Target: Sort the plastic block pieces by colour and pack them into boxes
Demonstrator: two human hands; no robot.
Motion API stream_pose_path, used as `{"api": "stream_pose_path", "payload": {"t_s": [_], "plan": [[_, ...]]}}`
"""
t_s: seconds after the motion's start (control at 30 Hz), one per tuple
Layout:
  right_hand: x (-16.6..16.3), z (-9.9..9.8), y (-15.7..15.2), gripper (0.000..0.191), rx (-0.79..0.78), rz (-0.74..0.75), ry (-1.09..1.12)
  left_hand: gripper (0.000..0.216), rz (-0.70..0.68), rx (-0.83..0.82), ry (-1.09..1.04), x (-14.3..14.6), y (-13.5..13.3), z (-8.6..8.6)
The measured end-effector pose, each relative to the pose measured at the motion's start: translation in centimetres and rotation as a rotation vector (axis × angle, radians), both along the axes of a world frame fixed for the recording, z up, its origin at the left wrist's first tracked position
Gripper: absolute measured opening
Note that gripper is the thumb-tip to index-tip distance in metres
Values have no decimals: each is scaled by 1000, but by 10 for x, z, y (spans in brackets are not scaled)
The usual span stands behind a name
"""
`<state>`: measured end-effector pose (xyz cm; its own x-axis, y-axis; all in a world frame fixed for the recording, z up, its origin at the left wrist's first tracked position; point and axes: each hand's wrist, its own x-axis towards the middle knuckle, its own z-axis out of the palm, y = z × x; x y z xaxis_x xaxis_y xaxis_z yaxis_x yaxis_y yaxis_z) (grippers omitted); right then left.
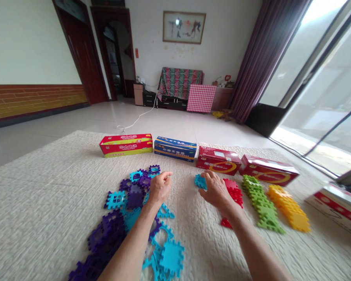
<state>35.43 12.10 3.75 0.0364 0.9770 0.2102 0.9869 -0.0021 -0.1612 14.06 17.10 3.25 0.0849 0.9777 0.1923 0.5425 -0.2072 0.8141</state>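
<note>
My left hand [160, 187] is curled into a loose fist over the edge of a pile of purple and cyan puzzle tiles [125, 210]; nothing shows in it. My right hand [218, 191] rests on the mat with its fingers closed on a cyan tile [199, 182]. Just right of that hand lies a row of red tiles [234, 191], partly hidden by the wrist. Further right lie a row of green tiles [261, 205] and a row of yellow-orange tiles [289, 208].
A beige quilted mat [46, 203] covers the floor. Long boxes stand in a row at its far edge: red-yellow [125, 145], blue [175, 148], two red [218, 160] [269, 169]. Another red-white box [339, 205] lies at right. Glass doors are on the right.
</note>
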Motion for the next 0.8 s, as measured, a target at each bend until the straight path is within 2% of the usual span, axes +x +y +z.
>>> {"api": "stream_pose_path", "payload": {"t_s": [0.27,0.47,0.63,0.8], "plan": [[0,0,2,30,-31,0,1,33,-2,14,10,1,0,-3],[9,5,2,29,17,0,75,32,2,17,5,1,0,-3],[16,9,-1,27,-2,-41,-15,32,-2,20,7,1,0,-3],[14,5,1,36,46,-5,-81,34,-13,17,-16,3,-2,-2]]}}
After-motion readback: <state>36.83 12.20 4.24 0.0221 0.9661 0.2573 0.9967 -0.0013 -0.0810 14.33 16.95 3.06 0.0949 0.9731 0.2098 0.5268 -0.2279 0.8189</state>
